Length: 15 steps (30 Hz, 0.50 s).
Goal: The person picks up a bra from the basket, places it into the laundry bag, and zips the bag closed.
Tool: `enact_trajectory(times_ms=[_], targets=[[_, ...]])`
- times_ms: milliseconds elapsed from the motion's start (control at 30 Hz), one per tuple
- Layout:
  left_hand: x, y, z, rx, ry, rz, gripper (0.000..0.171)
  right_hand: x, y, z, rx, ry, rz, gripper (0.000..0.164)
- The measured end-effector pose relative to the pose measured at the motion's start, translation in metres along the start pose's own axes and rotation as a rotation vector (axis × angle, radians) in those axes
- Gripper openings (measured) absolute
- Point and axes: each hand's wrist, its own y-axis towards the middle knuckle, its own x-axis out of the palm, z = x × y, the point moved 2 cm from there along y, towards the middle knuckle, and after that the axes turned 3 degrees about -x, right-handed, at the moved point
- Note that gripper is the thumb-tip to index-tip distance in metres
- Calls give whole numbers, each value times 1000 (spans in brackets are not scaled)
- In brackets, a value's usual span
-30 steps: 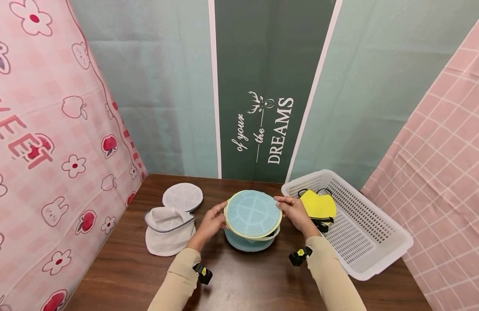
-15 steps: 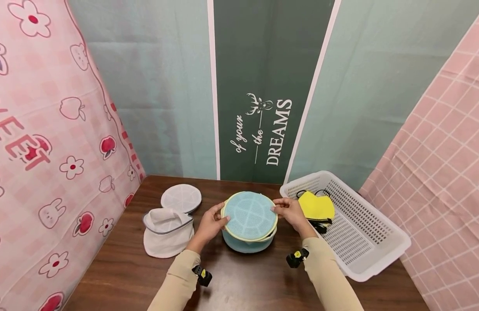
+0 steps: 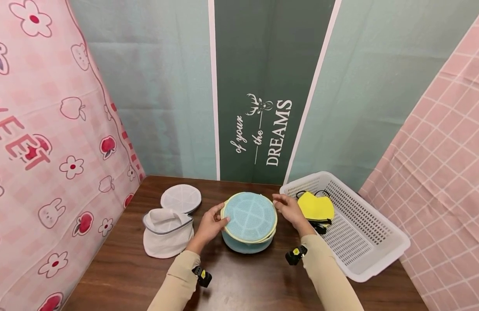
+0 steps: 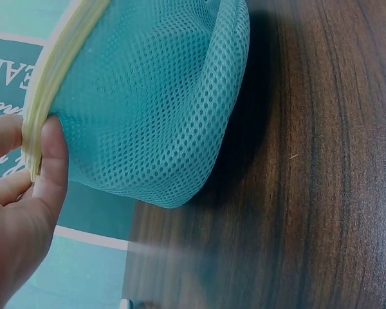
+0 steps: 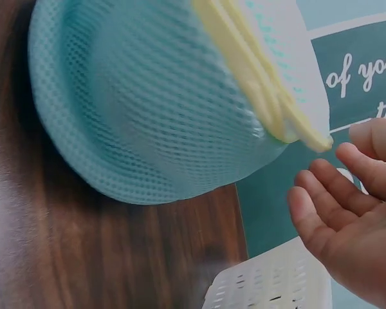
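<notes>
A round light-blue mesh laundry bag with a yellow zipper rim stands on the table at the middle of the head view. My left hand pinches its zipper rim on the left side. In the left wrist view the thumb lies on the inner side of the yellow zipper, with fingertips on the outer side. My right hand is at the bag's right edge, fingers loosely bent and holding nothing. The right wrist view shows a small gap between these fingers and the yellow rim.
On the left sit a white mesh bag with grey trim, its top gaping, and a round white mesh bag behind it. At right, a white perforated basket holds a yellow pouch-like item with black parts. Printed curtains surround the table.
My right hand has let go of the blue bag's rim and drawn slightly off it. The lid part has settled lower over the rim. My left hand has kept its pinch.
</notes>
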Motion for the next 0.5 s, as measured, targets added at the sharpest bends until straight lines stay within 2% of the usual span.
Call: enact_trajectory(times_ms=[267,500], targets=[[0,0,-1,5,12,0,55,7,18,-3,-4,-60,-75,37],[0,0,-1,5,8,-3,56,13,29,-5,18,-12,-134,43]])
